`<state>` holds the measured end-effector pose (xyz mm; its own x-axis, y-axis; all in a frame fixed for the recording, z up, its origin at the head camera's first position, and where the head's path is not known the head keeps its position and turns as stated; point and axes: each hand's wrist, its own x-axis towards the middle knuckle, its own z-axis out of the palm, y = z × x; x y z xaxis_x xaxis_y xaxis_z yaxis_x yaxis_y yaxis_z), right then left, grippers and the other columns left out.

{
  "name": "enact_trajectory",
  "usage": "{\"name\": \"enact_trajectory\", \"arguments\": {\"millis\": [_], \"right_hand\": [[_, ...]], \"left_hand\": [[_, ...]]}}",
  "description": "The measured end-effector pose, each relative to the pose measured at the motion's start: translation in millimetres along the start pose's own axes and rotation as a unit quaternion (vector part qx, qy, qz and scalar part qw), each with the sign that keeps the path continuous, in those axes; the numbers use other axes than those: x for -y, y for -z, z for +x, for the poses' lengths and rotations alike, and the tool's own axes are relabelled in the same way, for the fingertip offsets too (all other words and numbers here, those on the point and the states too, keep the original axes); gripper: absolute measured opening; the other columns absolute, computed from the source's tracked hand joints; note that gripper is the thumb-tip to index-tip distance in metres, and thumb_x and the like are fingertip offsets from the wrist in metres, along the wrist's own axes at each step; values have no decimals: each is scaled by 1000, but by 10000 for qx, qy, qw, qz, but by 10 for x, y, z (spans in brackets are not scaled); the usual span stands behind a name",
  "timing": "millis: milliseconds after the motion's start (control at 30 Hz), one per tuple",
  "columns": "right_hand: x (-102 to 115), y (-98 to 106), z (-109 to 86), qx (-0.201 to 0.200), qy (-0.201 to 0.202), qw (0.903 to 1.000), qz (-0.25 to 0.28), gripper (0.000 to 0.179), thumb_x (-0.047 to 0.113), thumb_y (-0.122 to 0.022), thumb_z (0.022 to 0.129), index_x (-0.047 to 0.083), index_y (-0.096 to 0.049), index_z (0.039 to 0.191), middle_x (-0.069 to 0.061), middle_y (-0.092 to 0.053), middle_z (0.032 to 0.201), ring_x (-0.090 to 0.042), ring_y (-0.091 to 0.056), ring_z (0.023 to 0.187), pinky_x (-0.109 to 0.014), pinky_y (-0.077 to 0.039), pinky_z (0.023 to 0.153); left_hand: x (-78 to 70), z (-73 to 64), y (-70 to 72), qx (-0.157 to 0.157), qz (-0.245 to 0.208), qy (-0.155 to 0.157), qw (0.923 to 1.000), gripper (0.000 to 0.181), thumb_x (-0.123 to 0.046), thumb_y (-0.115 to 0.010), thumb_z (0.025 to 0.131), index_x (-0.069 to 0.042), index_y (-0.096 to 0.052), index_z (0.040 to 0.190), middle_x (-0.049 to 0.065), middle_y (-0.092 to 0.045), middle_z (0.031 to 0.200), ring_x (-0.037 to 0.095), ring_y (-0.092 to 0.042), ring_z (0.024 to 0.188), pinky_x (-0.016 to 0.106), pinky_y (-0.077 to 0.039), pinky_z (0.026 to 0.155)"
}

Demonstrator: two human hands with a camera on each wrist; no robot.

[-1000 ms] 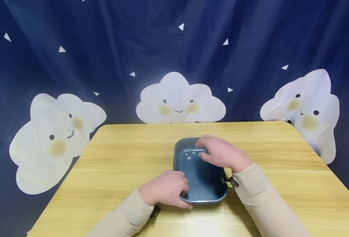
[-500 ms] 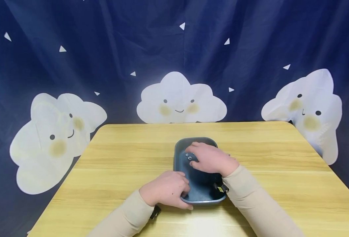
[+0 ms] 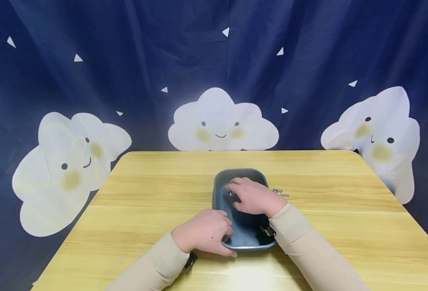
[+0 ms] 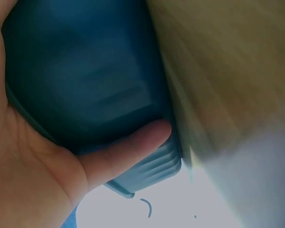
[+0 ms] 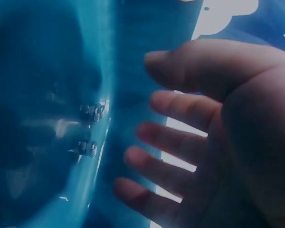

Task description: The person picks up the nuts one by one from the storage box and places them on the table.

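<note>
A dark blue-green rectangular tray (image 3: 248, 241) lies on the table. My left hand (image 3: 204, 231) grips its near left corner, fingers inside the rim; the left wrist view shows the thumb (image 4: 128, 151) along the outer wall. Above the tray floor is my right hand (image 3: 255, 196), fingers loosely bent and apart, holding nothing. Small shiny metal nuts (image 3: 231, 194) lie in the tray close by its fingertips, partly hidden by the hand. In the right wrist view these nuts (image 5: 91, 113) sit along the foot of the tray wall.
Several more small metal nuts (image 3: 280, 191) lie on the wooden table (image 3: 156, 190), just beyond the tray's right side. Behind the table's far edge hangs a dark blue curtain (image 3: 185, 48) with printed clouds.
My right hand has moved left and slightly nearer, over the tray, uncovering the nuts on the table to the right. My left hand keeps its grip on the corner.
</note>
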<state>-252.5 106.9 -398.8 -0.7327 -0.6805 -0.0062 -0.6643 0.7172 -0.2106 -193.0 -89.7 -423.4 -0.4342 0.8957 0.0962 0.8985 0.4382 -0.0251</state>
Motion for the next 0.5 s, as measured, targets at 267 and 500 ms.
{"name": "enact_trajectory", "arguments": {"millis": [267, 500], "right_hand": [[13, -65, 40, 364, 275, 9975, -535, 50, 22, -72, 88, 4, -62, 134, -11, -59, 139, -33, -51, 131, -46, -38, 109], [4, -89, 43, 320, 410, 9964, -662, 44, 17, -73, 85, 4, -67, 126, -11, -63, 130, -30, -58, 122, -44, -42, 106]], "left_hand": [[5, -11, -20, -36, 117, 10, 9999, 53, -68, -72, 77, -29, -43, 55, -22, -36, 59, 2, -43, 68, 16, -34, 58], [11, -12, -35, -35, 118, 10, 9999, 53, -68, -72, 77, -30, -44, 55, -22, -36, 58, 2, -42, 68, 16, -33, 58]]}}
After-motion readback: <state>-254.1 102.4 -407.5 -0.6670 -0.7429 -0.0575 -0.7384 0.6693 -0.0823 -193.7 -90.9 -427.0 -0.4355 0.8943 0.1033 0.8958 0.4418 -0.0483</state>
